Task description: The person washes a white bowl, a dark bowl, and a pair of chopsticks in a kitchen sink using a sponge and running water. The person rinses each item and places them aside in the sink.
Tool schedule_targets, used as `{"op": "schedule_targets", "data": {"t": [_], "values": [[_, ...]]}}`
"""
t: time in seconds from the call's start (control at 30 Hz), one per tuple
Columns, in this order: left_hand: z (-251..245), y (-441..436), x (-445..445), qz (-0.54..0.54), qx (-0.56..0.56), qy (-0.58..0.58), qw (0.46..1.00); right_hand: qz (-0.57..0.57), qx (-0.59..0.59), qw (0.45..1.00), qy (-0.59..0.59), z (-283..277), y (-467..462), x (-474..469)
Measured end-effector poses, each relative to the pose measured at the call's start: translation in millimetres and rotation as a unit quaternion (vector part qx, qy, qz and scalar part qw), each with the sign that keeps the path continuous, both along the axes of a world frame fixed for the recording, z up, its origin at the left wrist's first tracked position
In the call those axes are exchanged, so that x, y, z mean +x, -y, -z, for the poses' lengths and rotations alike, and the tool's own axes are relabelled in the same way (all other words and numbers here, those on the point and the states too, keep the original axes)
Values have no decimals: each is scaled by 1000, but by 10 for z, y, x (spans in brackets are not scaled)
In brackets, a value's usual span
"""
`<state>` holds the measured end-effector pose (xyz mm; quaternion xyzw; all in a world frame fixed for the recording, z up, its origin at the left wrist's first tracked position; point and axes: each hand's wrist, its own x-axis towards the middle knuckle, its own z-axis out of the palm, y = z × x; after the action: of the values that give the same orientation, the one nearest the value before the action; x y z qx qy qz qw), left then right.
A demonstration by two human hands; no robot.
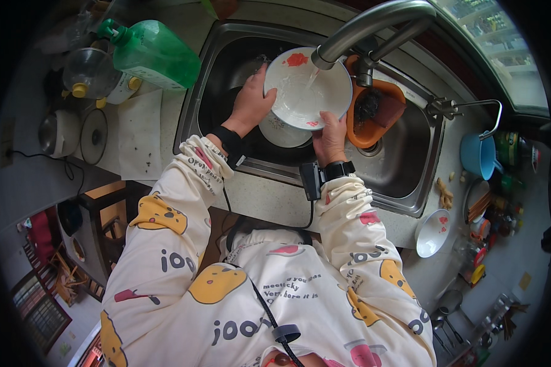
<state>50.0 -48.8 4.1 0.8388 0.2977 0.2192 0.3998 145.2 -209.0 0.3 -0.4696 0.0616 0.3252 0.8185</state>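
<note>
A white bowl with red decorations and a blue rim is held tilted between my hands over the left basin. My left hand grips its left edge, thumb on the inside wall. My right hand holds the lower right edge, thumb over the rim. Water runs into the bowl from the metal faucet. Beneath it, another white bowl sits in the basin, partly hidden. Just right of my right hand, an orange strainer basket holds a dark scouring pad and a reddish-brown sponge or cloth.
The steel double sink's right basin lies beyond the basket. A green pump bottle and a glass lid are at left. On the right counter are a light blue pot, ginger and a white bowl.
</note>
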Motion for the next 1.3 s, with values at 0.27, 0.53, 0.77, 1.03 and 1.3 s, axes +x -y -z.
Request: {"op": "schedule_targets", "data": {"t": [0.27, 0.53, 0.77, 1.03, 1.3], "values": [[-386, -102, -172, -16, -282, 16, 959, -116, -64, 989, -62, 224, -224, -176], [-586, -831, -118, 148, -348, -254, 890, -310, -179, 931, 70, -68, -358, 455], [52, -417, 32, 144, 334, -246, 898, -294, -205, 930, 76, -320, -249, 270], [130, 287, 321, 309, -27, -130, 942, -237, -197, 950, 44, -104, -228, 37], [-106, 156, -208, 481, -8, -133, 866, -112, -165, 950, 238, -13, -191, 234]]}}
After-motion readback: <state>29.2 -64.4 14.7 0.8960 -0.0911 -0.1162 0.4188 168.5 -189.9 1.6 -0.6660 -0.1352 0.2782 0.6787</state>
